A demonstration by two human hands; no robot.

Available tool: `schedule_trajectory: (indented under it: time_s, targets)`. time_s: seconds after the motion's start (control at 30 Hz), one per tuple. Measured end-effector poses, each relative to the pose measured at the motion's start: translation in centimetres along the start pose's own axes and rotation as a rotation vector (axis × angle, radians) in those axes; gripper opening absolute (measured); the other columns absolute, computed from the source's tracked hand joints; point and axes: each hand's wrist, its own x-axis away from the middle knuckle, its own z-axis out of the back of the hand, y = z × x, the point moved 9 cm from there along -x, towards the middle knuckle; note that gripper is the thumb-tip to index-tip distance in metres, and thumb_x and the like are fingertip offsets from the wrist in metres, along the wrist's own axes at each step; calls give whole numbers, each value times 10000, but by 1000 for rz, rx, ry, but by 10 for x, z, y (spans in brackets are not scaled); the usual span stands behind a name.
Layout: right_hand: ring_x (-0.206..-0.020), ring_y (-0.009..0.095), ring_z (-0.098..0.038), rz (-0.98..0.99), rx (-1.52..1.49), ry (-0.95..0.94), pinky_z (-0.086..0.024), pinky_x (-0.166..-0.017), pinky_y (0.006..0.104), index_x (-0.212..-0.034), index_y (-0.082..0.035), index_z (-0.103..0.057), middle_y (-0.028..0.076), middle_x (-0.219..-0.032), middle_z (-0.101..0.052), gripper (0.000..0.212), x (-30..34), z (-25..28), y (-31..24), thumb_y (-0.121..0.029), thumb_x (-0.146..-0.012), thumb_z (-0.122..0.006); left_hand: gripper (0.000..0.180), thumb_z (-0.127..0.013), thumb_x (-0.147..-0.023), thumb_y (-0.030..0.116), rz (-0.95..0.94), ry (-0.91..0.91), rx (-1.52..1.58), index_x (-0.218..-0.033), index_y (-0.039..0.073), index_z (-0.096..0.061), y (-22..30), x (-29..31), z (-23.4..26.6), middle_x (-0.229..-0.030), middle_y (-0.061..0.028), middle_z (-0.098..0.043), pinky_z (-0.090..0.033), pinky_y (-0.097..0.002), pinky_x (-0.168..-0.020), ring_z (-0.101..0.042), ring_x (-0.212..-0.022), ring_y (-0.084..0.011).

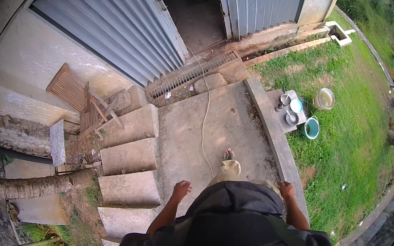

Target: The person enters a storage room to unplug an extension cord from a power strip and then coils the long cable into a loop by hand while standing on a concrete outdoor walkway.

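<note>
Our dark shirt (223,231) hides most of our trousers (228,170), which cover the near end of one pale cord (203,140); it lies ahead, nearer our left grip (181,190) than our right grip (286,190). Both look loosely curled; we cannot tell whether they hold anything. Rightward, two buckets (324,99) stand on grass (356,165).

Soft daylight falls across a concrete walkway (228,113), broad concrete steps (127,156) lining its left side, a low curb (277,136) edging the right. Up ahead, blue-grey corrugated folding doors (116,28) stand parted on a dim interior (195,6), a slotted drain (195,75) at their foot! Over left, a slatted wooden chair (87,118) sits by the stained cream wall (43,49); green lawn (350,161) spreads right.
</note>
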Motion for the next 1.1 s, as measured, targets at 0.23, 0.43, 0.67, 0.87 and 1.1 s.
schedule_trajectory:
  time_s: [0.23,0.43,0.67,0.87,1.1]
  targets:
    - [-643,255,-659,71,-182,18,-503,-606,398,-936,1,-744,119,-731,-701,367,-246,-104,-114,-336,-942,-598,307,-602,-958,302,221,193,232,-1058,20,-675,37,-230,32,-829,-97,-704,-531,-340,-593,-652,-672,-184]
    - [-625,219,-672,23,-105,-199,-544,-605,420,-951,-31,-725,123,-772,-712,326,-436,-134,-308,-339,-951,-620,361,-502,-939,384,-264,-41,-667,-954,113,-741,167,-434,13,-1045,-161,-725,-556,-487,-851,-688,-986,-382]
    - [-536,225,-636,-409,-309,-126,-495,-451,386,-807,-13,-636,107,-667,-645,338,-657,-182,-396,-326,-916,-570,284,-607,-955,334,-184,63,-257,-1080,113,-733,301,-677,62,-1036,-134,-747,-550,-415,-851,-717,-974,-292]
    - [-858,287,-716,498,310,-210,-541,-745,416,-932,-92,-771,167,-874,-736,357,-941,-301,-597,-410,-886,-615,307,-571,-1005,303,-123,221,101,-1145,59,-696,470,-826,168,-1038,-154,-743,-542,-409,-890,-709,-1034,-297]
    - [-785,312,-731,61,-136,-182,-553,-695,429,-939,-60,-758,195,-809,-724,369,-1187,-409,-824,-400,-928,-615,356,-593,-963,359,-29,513,-267,-1114,55,-700,577,-1101,274,-1081,-185,-731,-542,-443,-889,-698,-1060,-341]
